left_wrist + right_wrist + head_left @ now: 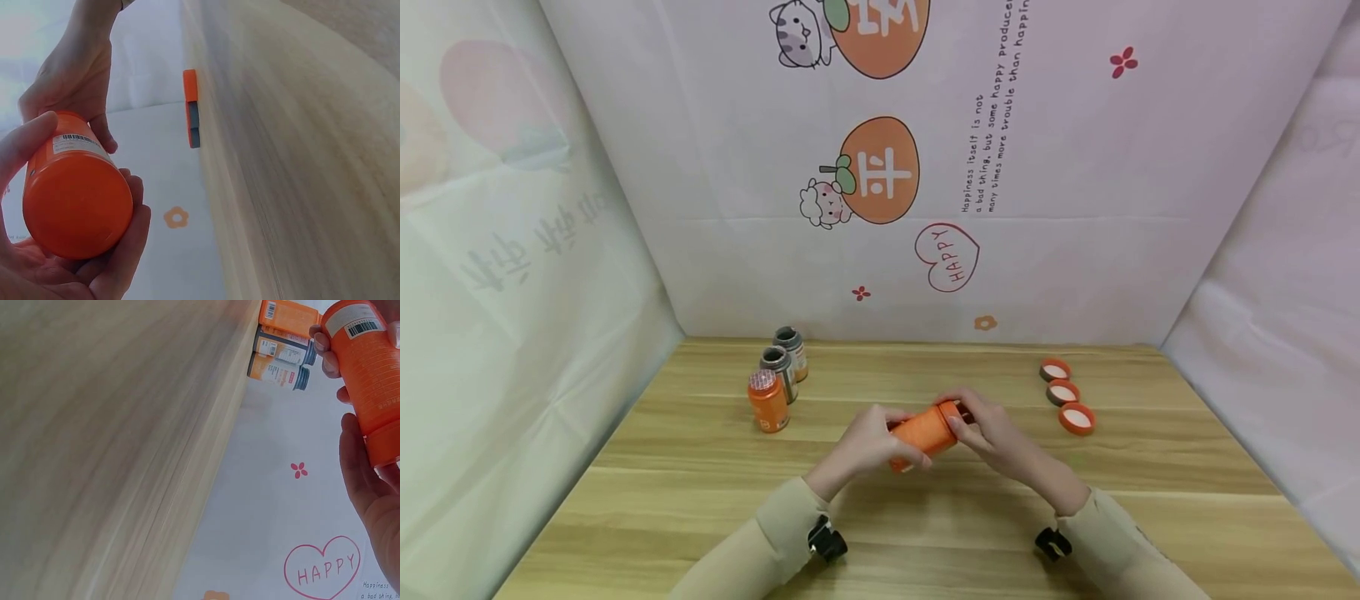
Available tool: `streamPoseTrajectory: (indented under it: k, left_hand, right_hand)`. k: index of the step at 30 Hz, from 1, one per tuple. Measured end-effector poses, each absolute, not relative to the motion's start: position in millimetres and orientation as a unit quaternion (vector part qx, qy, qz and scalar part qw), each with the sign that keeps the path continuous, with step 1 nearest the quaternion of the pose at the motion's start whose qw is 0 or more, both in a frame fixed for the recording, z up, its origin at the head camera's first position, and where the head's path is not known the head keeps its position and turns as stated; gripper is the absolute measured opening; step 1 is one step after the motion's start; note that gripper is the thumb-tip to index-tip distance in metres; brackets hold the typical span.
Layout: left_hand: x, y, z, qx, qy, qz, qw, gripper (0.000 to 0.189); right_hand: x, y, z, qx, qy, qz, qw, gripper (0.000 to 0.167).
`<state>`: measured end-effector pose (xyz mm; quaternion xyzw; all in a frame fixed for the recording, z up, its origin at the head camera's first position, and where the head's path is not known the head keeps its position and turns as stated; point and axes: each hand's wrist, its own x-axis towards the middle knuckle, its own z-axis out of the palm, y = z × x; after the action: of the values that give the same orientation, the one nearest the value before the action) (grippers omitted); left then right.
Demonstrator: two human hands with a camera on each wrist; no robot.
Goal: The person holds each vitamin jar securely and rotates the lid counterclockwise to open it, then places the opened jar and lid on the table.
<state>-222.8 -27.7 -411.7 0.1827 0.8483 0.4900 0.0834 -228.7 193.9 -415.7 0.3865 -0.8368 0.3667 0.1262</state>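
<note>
An orange bottle (pixel 922 433) is held tilted above the middle of the table, its cap end toward the right. My left hand (pixel 871 439) grips the body near its base, thumb on one side and fingers on the other. Around the orange cap (pixel 950 410) curl the fingers of my right hand (pixel 1000 433). The left wrist view shows the bottle's round base (pixel 78 206) and a white barcode label (pixel 78 144). In the right wrist view the cap (pixel 382 444) sits on the bottle, with right fingers beside it.
At the back left stand an orange bottle (pixel 768 402) with a whitish patterned top and two grey-necked open bottles, one grey bottle (pixel 780 371) and another (pixel 791 350) behind. Three caps lie in a row at right: an orange cap (pixel 1077 419) nearest, then cap (pixel 1063 392) and cap (pixel 1055 370).
</note>
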Motion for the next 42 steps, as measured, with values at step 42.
streamPoseTrajectory:
  k: [42]
  left_hand:
    - [-227.2, -14.5, -420.4, 0.166, 0.915, 0.365, -0.042, 0.062]
  right_hand:
    - [-230.0, 182.1, -403.8, 0.104, -0.903, 0.415, -0.029, 0.053]
